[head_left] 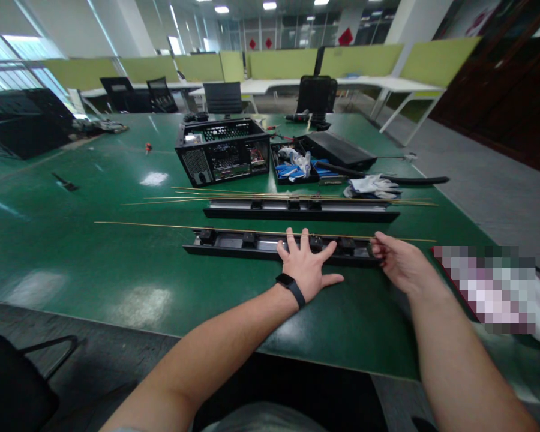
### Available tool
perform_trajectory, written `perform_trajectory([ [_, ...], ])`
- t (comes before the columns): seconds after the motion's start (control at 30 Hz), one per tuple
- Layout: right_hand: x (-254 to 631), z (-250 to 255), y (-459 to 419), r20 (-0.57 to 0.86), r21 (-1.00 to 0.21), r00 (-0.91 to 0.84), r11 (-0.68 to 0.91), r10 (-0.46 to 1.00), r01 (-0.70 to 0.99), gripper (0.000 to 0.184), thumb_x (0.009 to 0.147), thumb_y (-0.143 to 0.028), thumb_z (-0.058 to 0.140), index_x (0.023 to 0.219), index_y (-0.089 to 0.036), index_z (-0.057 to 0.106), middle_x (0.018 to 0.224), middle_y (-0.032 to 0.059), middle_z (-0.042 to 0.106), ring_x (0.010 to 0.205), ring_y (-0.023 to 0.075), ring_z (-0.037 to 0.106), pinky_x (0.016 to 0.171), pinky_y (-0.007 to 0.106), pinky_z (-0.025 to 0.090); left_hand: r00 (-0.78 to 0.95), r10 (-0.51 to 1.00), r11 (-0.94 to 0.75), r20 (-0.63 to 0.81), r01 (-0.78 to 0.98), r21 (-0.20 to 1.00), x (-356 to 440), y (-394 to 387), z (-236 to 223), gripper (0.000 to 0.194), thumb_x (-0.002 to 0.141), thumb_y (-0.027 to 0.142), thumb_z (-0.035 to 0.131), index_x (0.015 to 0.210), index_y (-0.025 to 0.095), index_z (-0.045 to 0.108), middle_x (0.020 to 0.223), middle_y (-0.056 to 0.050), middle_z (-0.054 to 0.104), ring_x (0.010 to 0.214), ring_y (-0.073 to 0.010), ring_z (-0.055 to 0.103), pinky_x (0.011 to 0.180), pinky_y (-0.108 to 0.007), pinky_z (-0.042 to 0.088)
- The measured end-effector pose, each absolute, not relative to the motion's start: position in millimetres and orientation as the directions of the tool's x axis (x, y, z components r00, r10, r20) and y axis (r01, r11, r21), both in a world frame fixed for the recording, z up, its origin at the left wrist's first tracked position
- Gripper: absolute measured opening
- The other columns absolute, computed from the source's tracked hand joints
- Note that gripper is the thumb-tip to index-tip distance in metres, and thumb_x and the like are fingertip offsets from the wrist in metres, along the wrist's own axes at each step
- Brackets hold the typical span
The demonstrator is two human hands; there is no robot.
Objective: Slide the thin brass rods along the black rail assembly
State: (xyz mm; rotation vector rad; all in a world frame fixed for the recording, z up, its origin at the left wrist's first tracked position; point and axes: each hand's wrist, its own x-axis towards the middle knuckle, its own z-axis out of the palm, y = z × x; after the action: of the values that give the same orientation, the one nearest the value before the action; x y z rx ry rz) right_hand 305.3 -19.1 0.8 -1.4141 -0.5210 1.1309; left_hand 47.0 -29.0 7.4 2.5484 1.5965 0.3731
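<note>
My left hand (302, 263) lies with its fingers spread across the nearer black channel rail (229, 249), fingertips at its far edge by a thin brass-coloured rod (153, 225). Dark blocks (249, 239) sit inside this rail; the left hand covers part of its middle. At the rail's right end, my right hand (398, 257) is closed, with thumb and forefinger pinched on the rod. The rod runs along the rail's far side and sticks out past both ends. Behind it lies a second black rail (297, 211), with several similar thin rods (184, 200) along its far side.
A black computer case (222, 165) stands open behind the rails. Right of it are a tray (276, 171) with gloves, a flat black box (339, 150), a black tube (423, 180) and white gloves (374, 185). A blurred-out item (490, 288) lies at the table's right.
</note>
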Motion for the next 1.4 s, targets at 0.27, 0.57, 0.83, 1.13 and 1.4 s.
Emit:
perform_trajectory([
  [0.27,302.9,2.3,-18.6,-0.32,-0.935,0.451,-0.201,0.833,-0.291,0.037,0.08,-0.041,0.102,0.084,-0.021,0.071,0.067,0.0003,0.058,0.057,0.0099,0.05,0.045,0.017,0.041,0.413,0.903,-0.43,0.12,0.875,0.221,49.5,-28.2,8.9,0.087,0.091,0.091,0.069,0.17,0.061,0.049,0.186,-0.012,0.039,0.17,-0.0608,0.024,0.122,-0.083,0.034],
  [0.57,311.3,-5.0,-16.9,-0.296,-0.945,0.467,-0.183,0.833,-0.272,0.037,0.077,-0.043,0.102,0.083,-0.02,0.074,0.066,0.0011,0.06,0.056,0.0094,0.05,0.045,0.018,0.04,0.427,0.896,-0.443,0.117,0.87,0.217,52.8,-27.8,10.9,0.089,0.091,0.089,0.07,0.171,0.059,0.048,0.185,-0.015,0.041,0.169,-0.0604,0.027,0.117,-0.074,0.045],
  [0.83,314.2,-11.4,-15.8,-0.27,-0.954,0.47,-0.167,0.84,-0.251,0.043,0.072,-0.049,0.103,0.082,-0.019,0.074,0.066,0.0011,0.06,0.057,0.0088,0.049,0.046,0.018,0.038,0.462,0.875,-0.481,0.147,0.864,0.146,50.7,-22.8,14.7,0.089,0.091,0.09,0.068,0.171,0.056,0.05,0.178,-0.017,0.05,0.162,-0.058,0.042,0.12,-0.07,0.041],
  [1.13,309.6,-5.0,-16.3,-0.285,-0.949,0.478,-0.172,0.831,-0.265,0.035,0.082,-0.042,0.098,0.083,-0.02,0.072,0.065,0.0006,0.059,0.055,0.0095,0.049,0.045,0.018,0.038,0.494,0.851,-0.519,0.179,0.842,0.145,50.8,-23.4,8.7,0.09,0.092,0.091,0.067,0.172,0.055,0.049,0.178,-0.018,0.05,0.167,-0.0538,0.036,0.123,-0.071,0.036],
  [1.4,306.9,6.1,-19.3,-0.311,-0.938,0.603,-0.136,0.735,-0.318,0.023,0.095,-0.023,0.081,0.078,-0.017,0.067,0.065,-0.0005,0.057,0.051,0.0072,0.047,0.041,0.015,0.036,0.49,0.853,-0.517,0.183,0.841,0.161,49.6,-23.0,9.1,0.087,0.092,0.089,0.069,0.17,0.056,0.052,0.178,-0.019,0.05,0.166,-0.0524,0.039,0.12,-0.069,0.04],
])
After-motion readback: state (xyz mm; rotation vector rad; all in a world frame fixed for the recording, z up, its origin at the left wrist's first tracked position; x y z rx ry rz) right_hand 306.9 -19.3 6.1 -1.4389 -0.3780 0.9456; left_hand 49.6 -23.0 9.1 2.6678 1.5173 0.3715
